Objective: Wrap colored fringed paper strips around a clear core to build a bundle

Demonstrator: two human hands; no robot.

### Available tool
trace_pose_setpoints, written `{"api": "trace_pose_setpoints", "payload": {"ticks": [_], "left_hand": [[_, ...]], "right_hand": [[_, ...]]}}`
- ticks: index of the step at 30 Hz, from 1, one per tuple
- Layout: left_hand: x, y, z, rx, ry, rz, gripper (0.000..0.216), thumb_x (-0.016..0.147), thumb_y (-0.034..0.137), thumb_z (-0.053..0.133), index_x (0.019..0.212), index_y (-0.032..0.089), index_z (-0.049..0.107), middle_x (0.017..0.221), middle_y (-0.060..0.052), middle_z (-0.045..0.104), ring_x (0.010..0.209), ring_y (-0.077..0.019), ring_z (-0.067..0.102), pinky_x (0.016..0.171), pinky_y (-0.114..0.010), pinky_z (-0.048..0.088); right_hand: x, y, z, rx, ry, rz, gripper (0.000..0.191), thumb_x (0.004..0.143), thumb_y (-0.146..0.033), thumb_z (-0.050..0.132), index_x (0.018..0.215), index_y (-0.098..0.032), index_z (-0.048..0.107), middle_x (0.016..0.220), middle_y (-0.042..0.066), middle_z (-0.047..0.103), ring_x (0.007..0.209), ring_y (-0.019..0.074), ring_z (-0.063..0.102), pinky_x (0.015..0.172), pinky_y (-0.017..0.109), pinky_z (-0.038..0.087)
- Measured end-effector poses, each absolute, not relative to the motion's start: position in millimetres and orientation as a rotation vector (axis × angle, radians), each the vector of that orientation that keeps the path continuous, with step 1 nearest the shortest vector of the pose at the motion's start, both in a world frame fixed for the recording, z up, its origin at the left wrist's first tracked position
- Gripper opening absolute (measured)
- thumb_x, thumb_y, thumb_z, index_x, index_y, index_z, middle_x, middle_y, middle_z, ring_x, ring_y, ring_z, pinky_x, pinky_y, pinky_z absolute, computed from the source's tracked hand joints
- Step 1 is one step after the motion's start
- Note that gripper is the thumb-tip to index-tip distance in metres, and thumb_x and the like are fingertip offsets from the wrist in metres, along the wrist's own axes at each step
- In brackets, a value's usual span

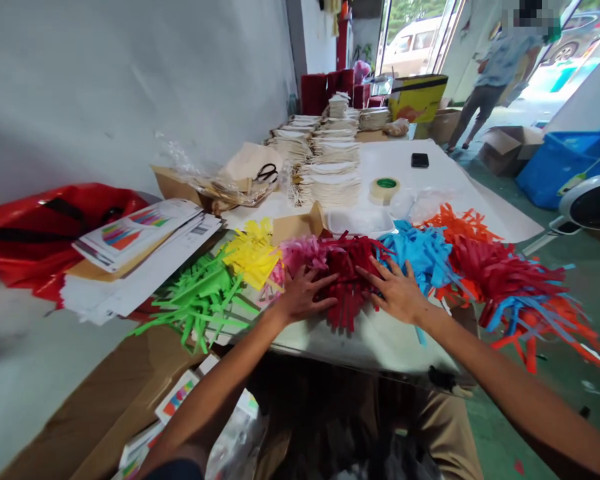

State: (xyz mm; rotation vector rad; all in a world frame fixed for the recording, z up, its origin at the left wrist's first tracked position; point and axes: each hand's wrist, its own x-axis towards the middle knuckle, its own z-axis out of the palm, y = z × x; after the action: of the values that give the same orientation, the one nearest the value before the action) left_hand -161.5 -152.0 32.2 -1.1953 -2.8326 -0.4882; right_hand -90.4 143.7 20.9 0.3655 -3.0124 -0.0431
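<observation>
Fingers fan wide on either side of the dark red strips (pixel 349 290), and your left hand (pixel 304 293) lies at their left edge, palm down, fingertips pointing inward and away from you. Opposite it, your right hand (pixel 397 297) mirrors the pose: palm down, fingers splayed toward the left and away, tips at the bundle's right side. Neither grip is clenched; both look released, flat and spread, though I cannot tell whether any strand is caught underneath.

Look at the arms now: your left forearm (pixel 230 380) slants up from the lower left, your right forearm (pixel 485 373) angles in from the lower right, and the two converge over the near side of the worktop (pixel 360 350). Right there, between your hands, sits the dark red bundle, loose ends trailing toward you.

Down the row, pink strips (pixel 305 252) lie just beside your left hand, with yellow strips (pixel 253 257) and green strips (pixel 200 290) farther left. Blue strips (pixel 423 250) are just beyond your right fingers, and a red-and-orange heap (pixel 515 273) spreads at the right end. Behind the dark red bundle stands a clear plastic tray (pixel 360 223), with a tape roll (pixel 384 191) farther back.
</observation>
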Motion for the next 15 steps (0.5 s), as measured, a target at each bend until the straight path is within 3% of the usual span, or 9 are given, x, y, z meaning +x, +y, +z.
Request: {"api": "trace_pose_setpoints", "payload": {"ticks": [4,8,10,13,15], "left_hand": [[-184.8,-149.9,36.7,-1.251,-2.827,-0.500,0.064,0.095,0.061,0.067,0.155,0.040,0.055,0.155,-0.011,0.053,0.144,-0.0392,0.044,0.122,-0.063,0.036],[-181.1,-147.0,33.7,-1.259,-2.808,-0.477,0.064,0.095,0.061,0.067,0.154,0.041,0.055,0.158,-0.012,0.053,0.147,-0.0420,0.042,0.121,-0.068,0.036],[-169.0,-148.9,33.1,-1.259,-2.787,-0.503,0.066,0.094,0.060,0.070,0.156,0.043,0.053,0.163,-0.011,0.049,0.150,-0.0444,0.040,0.119,-0.071,0.038],[-147.8,-159.5,39.7,-1.298,-2.736,-0.604,0.071,0.090,0.060,0.074,0.156,0.045,0.052,0.168,-0.010,0.043,0.152,-0.0457,0.040,0.118,-0.074,0.038],[-137.2,-171.6,48.4,-1.359,-2.654,-0.772,0.067,0.092,0.055,0.074,0.155,0.041,0.054,0.169,-0.010,0.042,0.152,-0.0400,0.043,0.121,-0.066,0.040]], "right_hand": [[-116.0,147.3,23.3,0.324,-3.044,-0.078,0.062,0.107,-0.058,0.041,0.166,-0.042,0.036,0.176,0.007,0.031,0.150,0.0516,0.041,0.113,0.085,0.030],[-127.1,154.3,32.0,0.328,-3.058,-0.084,0.061,0.106,-0.061,0.041,0.164,-0.040,0.041,0.157,0.013,0.057,0.138,0.0475,0.053,0.109,0.084,0.035],[-122.5,155.1,39.3,0.349,-3.051,-0.093,0.059,0.106,-0.062,0.042,0.159,-0.038,0.050,0.144,0.014,0.066,0.133,0.0440,0.057,0.108,0.080,0.038],[-105.5,148.6,54.8,0.389,-2.990,-0.181,0.051,0.104,-0.059,0.049,0.144,-0.033,0.067,0.142,0.014,0.066,0.134,0.0434,0.056,0.105,0.072,0.044],[-91.1,135.9,70.6,0.373,-2.935,-0.241,0.040,0.103,-0.049,0.054,0.129,-0.028,0.076,0.138,0.015,0.069,0.130,0.0425,0.060,0.098,0.063,0.050]]}}
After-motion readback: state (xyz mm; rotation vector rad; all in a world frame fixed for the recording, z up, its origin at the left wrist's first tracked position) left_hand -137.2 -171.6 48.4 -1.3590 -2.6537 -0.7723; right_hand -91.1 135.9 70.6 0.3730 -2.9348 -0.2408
